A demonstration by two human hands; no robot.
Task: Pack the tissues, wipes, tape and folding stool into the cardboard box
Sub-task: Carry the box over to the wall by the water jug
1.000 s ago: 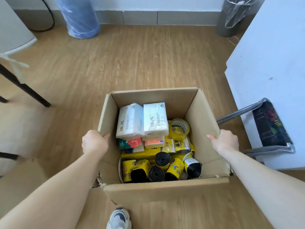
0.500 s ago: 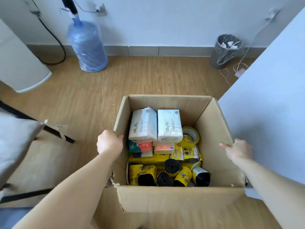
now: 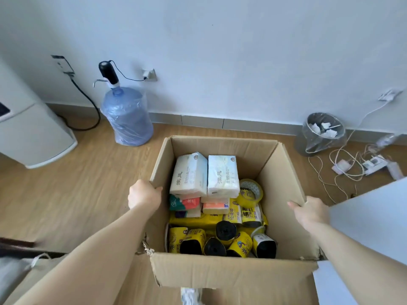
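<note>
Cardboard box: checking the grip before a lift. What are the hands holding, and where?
The cardboard box: left hand grips its left wall's rim, right hand its right wall's.

Cardboard box [image 3: 231, 276] sitting open, flaps up, brown and a little torn at the near left corner. Two white tissue packs [image 3: 190, 173] lying side by side on top at the far end, covering smaller packs with red, green and orange wrappers [image 3: 185, 203]. Yellow tape roll [image 3: 251, 191] leaning on edge just right of them, against the right wall.
</note>
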